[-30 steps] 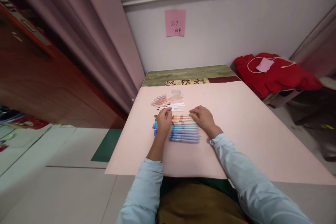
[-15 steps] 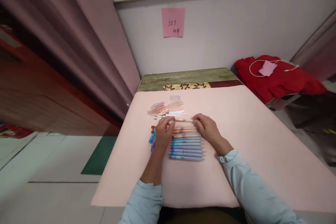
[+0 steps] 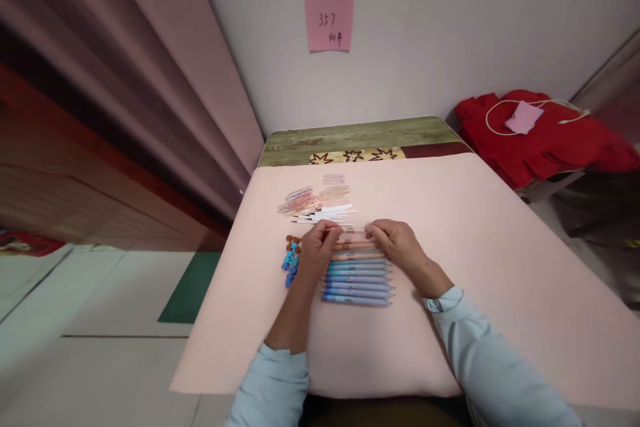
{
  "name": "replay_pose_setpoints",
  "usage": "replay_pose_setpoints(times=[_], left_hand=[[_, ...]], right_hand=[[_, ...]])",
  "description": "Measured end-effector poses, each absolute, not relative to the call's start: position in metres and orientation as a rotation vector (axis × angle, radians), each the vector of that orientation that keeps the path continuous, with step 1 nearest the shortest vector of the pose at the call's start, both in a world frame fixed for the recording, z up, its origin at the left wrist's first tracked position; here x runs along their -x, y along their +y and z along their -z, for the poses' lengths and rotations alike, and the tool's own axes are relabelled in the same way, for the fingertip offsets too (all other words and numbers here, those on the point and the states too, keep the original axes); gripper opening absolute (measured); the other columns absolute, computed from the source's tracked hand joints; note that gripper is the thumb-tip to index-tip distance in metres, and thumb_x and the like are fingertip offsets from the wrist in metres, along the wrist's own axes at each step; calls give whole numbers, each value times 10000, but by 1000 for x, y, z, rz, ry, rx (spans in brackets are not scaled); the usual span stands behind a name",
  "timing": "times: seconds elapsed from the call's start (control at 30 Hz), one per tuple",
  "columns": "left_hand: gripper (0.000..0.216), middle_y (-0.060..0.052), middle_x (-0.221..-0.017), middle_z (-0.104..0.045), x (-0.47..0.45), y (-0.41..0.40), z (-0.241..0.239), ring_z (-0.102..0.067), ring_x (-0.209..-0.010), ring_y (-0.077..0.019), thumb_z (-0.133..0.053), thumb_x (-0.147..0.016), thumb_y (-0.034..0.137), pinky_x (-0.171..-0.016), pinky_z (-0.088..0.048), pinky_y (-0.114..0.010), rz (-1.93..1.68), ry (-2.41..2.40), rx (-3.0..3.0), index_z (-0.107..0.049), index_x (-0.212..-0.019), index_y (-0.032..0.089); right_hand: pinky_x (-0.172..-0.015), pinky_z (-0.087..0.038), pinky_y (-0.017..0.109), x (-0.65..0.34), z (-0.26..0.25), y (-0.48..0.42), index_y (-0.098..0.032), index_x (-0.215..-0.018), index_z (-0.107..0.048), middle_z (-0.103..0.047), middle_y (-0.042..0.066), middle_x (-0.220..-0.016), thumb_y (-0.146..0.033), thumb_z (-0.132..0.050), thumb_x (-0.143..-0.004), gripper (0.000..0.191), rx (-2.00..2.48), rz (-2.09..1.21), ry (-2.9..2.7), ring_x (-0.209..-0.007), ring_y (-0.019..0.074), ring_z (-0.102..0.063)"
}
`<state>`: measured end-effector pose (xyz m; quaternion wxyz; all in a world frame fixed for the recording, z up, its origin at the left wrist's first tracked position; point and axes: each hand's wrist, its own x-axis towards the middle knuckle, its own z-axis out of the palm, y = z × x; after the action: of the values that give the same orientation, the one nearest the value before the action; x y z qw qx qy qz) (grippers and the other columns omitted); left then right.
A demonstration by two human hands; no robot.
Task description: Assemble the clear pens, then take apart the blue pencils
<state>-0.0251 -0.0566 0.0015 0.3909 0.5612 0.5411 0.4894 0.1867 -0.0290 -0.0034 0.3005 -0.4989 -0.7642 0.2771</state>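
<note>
My left hand (image 3: 319,248) pinches the left end of a slim pale pen (image 3: 353,230). At the other end of the same pen, the fingertips of my right hand (image 3: 397,241) are closed. The pen lies crosswise just above a row of pens (image 3: 357,286), cream-orange at the top and light to darker blue towards me. Small brown and blue pieces (image 3: 290,260), like caps, lie left of my left hand, which partly covers the pens' left ends. Beyond my hands are thin white sticks with dark tips (image 3: 327,213).
Behind the white sticks lie a loose pile of pinkish slim parts (image 3: 300,201) and several clear short pieces (image 3: 334,179). A pale pink sheet (image 3: 425,347) covers the table. Red cloth (image 3: 545,147) with a white cable is at the right, a curtain (image 3: 165,47) at the left.
My view has tilted down slightly. My left fingers have slid a little right along the pen, so less of it shows between my hands.
</note>
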Motion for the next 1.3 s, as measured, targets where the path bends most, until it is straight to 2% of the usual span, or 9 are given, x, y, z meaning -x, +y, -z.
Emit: replay_pose_setpoints(times=[0.2, 0.33, 0.4, 0.5, 0.6, 0.73, 0.9, 1.03, 1.3], left_hand=[[382, 42, -565, -457, 29, -56, -6, -424, -566, -103, -569, -884, 448, -577, -354, -226, -1217, 1471, -1529, -535, -619, 175], [399, 34, -566, -476, 29, -56, -5, -444, -577, -102, -552, -903, 442, -588, -360, -228, -1207, 1469, -1559, -547, -613, 168], [358, 32, -591, -496, 29, -56, -2, -461, -593, -98, -579, -894, 429, -590, -365, -220, -1231, 1434, -1526, -581, -654, 164], [239, 43, -640, -544, 27, -54, 2, -483, -587, -88, -699, -811, 400, -561, -374, -200, -1322, 1290, -1343, -657, -884, 176], [341, 31, -695, -614, 27, -53, 3, -522, -579, -83, -766, -746, 373, -552, -415, -192, -1358, 1147, -1145, -657, -1008, 185], [308, -3, -696, -661, 28, -54, -1, -563, -582, -87, -740, -778, 381, -563, -461, -197, -1345, 1094, -1023, -688, -992, 166], [232, 4, -649, -645, 25, -55, -1, -530, -532, -70, -742, -779, 369, -507, -423, -178, -1447, 1068, -910, -684, -853, 156], [271, 29, -633, -631, 18, -55, -3, -540, -533, -71, -799, -717, 311, -521, -435, -181, -1392, 1018, -908, -688, -925, 177], [248, 33, -559, -584, 13, -44, -18, -522, -505, -81, -820, -687, 318, -511, -422, -203, -1237, 1044, -1081, -702, -814, 141]], right_hand=[[-781, -441, 285, -185, -1, -32, -215, -873, -666, -683, 47, -908, -371, -630, -870, 161, 1112, -729, -1877, -869, 197, -602], [-658, -419, 259, -186, -1, -34, -218, -1021, -652, -641, 0, -773, -427, -650, -850, 270, 1223, -795, -1861, -698, 164, -565], [-591, -373, 247, -188, 1, -35, -221, -959, -677, -585, -24, -655, -450, -555, -915, 263, 1301, -830, -1885, -606, 144, -515], [-545, -338, 243, -189, 4, -34, -206, -779, -671, -502, -26, -561, -491, -469, -956, 391, 1318, -891, -1810, -559, 136, -477], [-509, -321, 241, -189, 7, -33, -194, -778, -678, -451, -34, -505, -555, -469, -943, 448, 1308, -990, -1694, -509, 130, -437], [-492, -309, 237, -189, 7, -33, -179, -735, -691, -461, -24, -497, -608, -469, -925, 519, 1323, -1095, -1647, -491, 122, -419], [-474, -260, 235, -188, 7, -35, -164, -735, -698, -390, -40, -500, -623, -514, -895, 520, 1250, -1212, -1595, -480, 104, -349], [-469, -210, 236, -183, 2, -35, -159, -761, -690, -317, -63, -499, -624, -544, -875, 500, 1159, -1338, -1543, -474, 91, -268], [-498, -251, 246, -178, -7, -36, -161, -687, -688, -376, -40, -501, -592, -483, -910, 527, 1240, -1231, -1677, -501, 104, -338]])
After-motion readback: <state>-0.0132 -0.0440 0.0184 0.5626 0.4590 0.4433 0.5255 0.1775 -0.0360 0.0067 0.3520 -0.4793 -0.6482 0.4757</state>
